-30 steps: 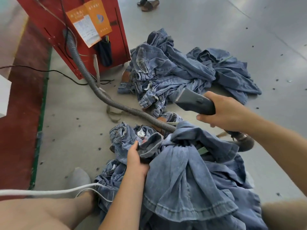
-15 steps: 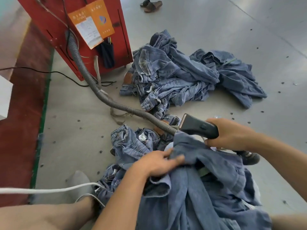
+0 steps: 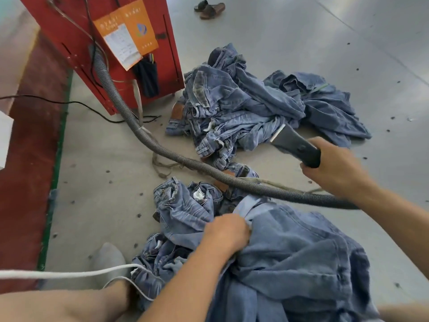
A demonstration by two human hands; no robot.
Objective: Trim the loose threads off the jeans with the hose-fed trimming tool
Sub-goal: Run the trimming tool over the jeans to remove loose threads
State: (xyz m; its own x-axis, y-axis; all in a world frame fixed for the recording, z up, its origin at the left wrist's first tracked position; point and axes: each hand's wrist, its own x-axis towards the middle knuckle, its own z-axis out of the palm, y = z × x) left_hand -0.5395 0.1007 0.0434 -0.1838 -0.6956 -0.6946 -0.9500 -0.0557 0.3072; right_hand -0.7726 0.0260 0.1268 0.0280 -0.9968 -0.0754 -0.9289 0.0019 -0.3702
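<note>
A pair of blue jeans (image 3: pixel 301 252) lies bunched across my lap and the floor in front of me. My left hand (image 3: pixel 226 232) grips a fold of that denim near its top edge. My right hand (image 3: pixel 334 166) holds the dark grey trimming tool (image 3: pixel 293 144) raised above the floor, its blade end pointing up and left toward the far pile. A ribbed grey hose (image 3: pixel 185 160) runs from the tool's rear under my right forearm, across the floor to the red machine (image 3: pixel 69 43).
A heap of blue jeans (image 3: pixel 255 112) lies on the grey floor beyond the hose. More crumpled jeans (image 3: pixel 183 205) sit beside my left hand. My socked foot (image 3: pixel 109 256) and a white cord (image 3: pixel 69 274) are at lower left. Sandals (image 3: pixel 210 8) lie far back.
My right hand lifted the trimming tool up and away from the jeans. My left hand shifted from lying flat on the fold to gripping it, pulling the denim toward me.
</note>
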